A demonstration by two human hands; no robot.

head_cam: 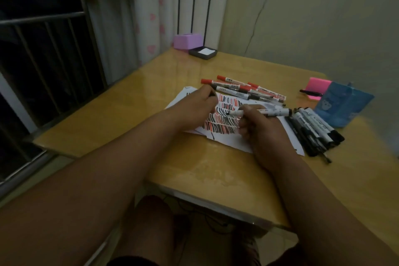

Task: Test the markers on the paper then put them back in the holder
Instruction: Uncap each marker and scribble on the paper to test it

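Right hand grip clamped on uncapped black marker, tip over paper, mid-table. Left hand pinches what looks like its cap. Risks: left palm smearing wet strokes; black markers near right edge rolling off.

A purple box sits beside a black tray on the table.

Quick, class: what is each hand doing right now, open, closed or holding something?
Left hand: closed on a small dark piece, probably a cap.
Right hand: grips the marker, tip at the paper.
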